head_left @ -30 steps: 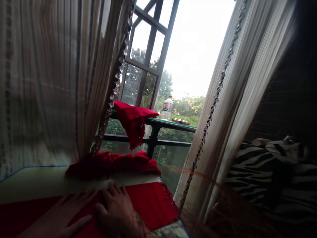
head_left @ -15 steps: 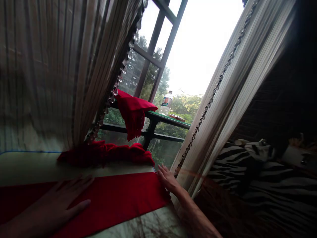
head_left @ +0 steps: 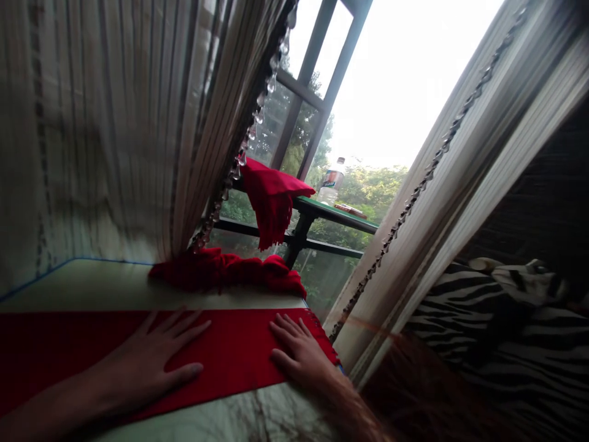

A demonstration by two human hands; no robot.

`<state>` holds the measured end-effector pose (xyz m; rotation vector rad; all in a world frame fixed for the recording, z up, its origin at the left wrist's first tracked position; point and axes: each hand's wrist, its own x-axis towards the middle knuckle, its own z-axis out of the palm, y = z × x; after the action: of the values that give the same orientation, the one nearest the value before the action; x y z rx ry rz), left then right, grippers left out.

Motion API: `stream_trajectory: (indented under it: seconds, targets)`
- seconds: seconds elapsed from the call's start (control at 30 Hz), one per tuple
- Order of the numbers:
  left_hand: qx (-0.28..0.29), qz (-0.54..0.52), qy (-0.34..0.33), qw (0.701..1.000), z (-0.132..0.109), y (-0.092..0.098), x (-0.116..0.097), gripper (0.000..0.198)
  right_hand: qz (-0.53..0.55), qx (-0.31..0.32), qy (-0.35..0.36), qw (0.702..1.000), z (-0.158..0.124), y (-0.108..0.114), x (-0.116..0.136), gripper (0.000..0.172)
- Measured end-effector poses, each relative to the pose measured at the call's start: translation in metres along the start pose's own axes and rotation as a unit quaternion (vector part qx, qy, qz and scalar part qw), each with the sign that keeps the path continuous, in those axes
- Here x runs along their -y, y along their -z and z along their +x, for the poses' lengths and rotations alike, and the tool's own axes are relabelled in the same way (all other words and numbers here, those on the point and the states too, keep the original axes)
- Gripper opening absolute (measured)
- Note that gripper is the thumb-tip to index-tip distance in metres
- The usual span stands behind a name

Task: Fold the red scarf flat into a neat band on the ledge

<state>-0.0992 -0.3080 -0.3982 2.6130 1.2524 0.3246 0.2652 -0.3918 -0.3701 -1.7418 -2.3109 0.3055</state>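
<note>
A long red scarf (head_left: 239, 344) with a fringed right end lies spread flat across the pale table (head_left: 115, 285). My left hand (head_left: 161, 350) rests on its middle, palm down, fingers spread and thumb out. Near the fringed end, my right hand (head_left: 299, 347) lies flat on the fabric with its fingers stretched out. Neither hand grips anything. Behind the scarf, a crumpled heap of red cloth (head_left: 225, 271) sits along the table's far edge.
Another red fringed cloth (head_left: 273, 193) hangs over the green-topped window ledge (head_left: 331, 212), where a plastic bottle (head_left: 332, 182) stands. Striped curtains with beaded edges hang at left (head_left: 138, 123) and right (head_left: 427, 202). Zebra-striped fabric (head_left: 497, 331) lies at the right.
My right hand has moved left from the scarf's fringed end onto its flat surface. My left hand has shifted slightly right. The camera view has turned left.
</note>
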Motion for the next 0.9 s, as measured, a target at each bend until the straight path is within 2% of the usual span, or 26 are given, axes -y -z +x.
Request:
stream_trajectory:
  seconds: [0.1,0.2,0.3,0.4,0.5,0.57,0.7,0.8,0.9]
  targets:
    - [0.006,-0.010,-0.004,1.000,-0.001,0.004,-0.004,0.084,-0.032,-0.002,-0.063,0.998,-0.019,0.007,-0.031,0.064]
    - [-0.001,-0.018,-0.022,1.000,-0.005,0.010,-0.010,0.087,-0.039,0.008,-0.088,0.995,-0.022,0.012,-0.038,0.064]
    - [0.001,-0.015,-0.023,1.000,-0.008,0.015,-0.014,0.088,-0.038,-0.009,-0.086,0.995,-0.008,0.011,-0.014,0.066]
    - [0.000,-0.013,-0.025,1.000,-0.010,0.017,-0.016,0.090,-0.011,-0.036,-0.043,0.998,0.017,0.003,0.032,0.067]
    - [0.006,-0.013,-0.030,0.999,-0.010,0.020,-0.018,0.094,0.013,-0.020,0.025,0.999,0.040,-0.007,0.075,0.071]
    - [0.020,-0.009,-0.023,0.999,-0.011,0.023,-0.022,0.098,0.023,0.009,0.070,0.997,0.048,-0.011,0.091,0.078]
    - [0.041,-0.012,-0.009,0.999,-0.014,0.032,-0.030,0.104,0.044,0.067,0.132,0.988,0.043,-0.011,0.091,0.091]
    - [0.045,-0.019,-0.011,0.999,-0.015,0.036,-0.033,0.104,0.056,0.085,0.139,0.985,0.036,-0.005,0.080,0.093]
    - [0.039,-0.018,-0.009,0.999,-0.013,0.033,-0.030,0.097,0.060,0.070,0.120,0.988,0.043,-0.002,0.077,0.088]
